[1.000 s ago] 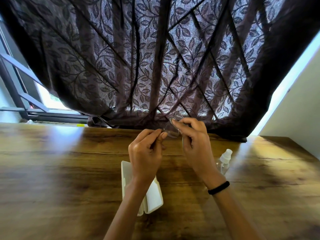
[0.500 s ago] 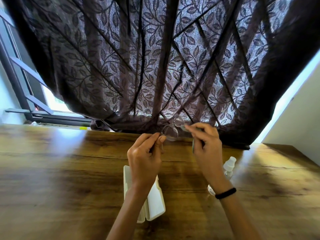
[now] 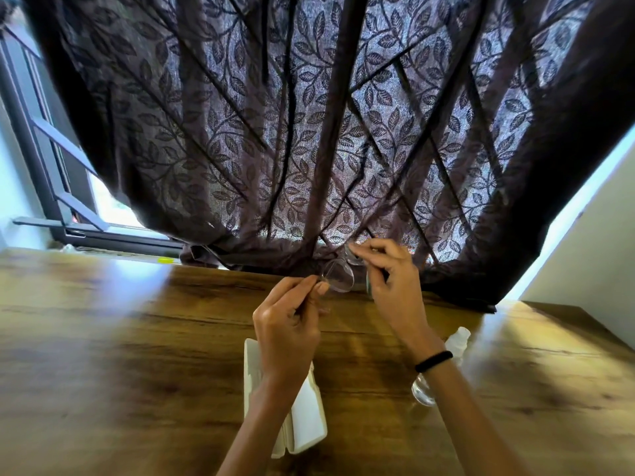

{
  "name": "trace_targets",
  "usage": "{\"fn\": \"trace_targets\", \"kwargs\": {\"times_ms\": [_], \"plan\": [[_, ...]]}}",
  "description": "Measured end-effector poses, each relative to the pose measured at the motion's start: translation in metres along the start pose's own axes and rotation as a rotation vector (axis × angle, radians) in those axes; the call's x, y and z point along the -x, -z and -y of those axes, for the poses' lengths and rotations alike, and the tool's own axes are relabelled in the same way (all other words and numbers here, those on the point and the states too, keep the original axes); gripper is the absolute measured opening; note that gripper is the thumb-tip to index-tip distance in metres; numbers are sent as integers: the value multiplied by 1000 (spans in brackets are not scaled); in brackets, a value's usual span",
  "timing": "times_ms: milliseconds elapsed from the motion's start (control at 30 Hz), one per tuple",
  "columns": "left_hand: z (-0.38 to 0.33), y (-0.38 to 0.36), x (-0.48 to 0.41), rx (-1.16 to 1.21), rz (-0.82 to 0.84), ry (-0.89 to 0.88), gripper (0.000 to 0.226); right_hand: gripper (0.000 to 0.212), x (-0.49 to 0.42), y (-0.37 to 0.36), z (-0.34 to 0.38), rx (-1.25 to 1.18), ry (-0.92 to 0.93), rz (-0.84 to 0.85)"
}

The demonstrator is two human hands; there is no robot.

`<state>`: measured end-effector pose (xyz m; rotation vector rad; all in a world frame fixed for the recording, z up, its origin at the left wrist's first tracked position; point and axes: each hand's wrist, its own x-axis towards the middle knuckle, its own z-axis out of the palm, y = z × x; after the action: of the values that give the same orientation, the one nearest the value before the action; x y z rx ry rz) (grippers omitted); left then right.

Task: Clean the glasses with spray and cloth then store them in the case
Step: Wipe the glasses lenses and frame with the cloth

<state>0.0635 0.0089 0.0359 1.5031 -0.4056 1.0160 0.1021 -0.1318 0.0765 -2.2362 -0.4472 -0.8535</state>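
Observation:
Clear-framed glasses (image 3: 340,277) are held up above the wooden table (image 3: 137,338), in front of the curtain. My left hand (image 3: 287,326) pinches the left end of the frame between thumb and fingers. My right hand (image 3: 390,286) pinches the other lens side from above. A white glasses case (image 3: 305,431) lies open on the table under my left forearm. A small clear spray bottle (image 3: 457,341) with a white cap lies on the table behind my right wrist, partly hidden. No cloth is plainly visible.
A dark leaf-patterned curtain (image 3: 309,132) hangs along the table's far edge. A window frame (image 3: 51,187) shows at the left, a white wall (image 3: 591,262) at the right.
Both hands have lifted the glasses slightly and spread apart. The lenses now show more openly between the hands. The camera has tilted up a little.

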Motion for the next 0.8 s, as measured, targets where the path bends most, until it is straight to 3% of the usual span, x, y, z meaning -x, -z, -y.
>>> {"fn": "trace_targets", "kwargs": {"times_ms": [267, 533, 800], "plan": [[-2, -1, 0, 59, 9, 52, 16, 44, 12, 7, -11, 82, 0, -72], [-2, -1, -1, 82, 63, 49, 17, 35, -6, 12, -20, 41, -97, -28], [0, 0, 0, 51, 6, 39, 14, 38, 14, 0, 2, 12, 57, -65]]}}
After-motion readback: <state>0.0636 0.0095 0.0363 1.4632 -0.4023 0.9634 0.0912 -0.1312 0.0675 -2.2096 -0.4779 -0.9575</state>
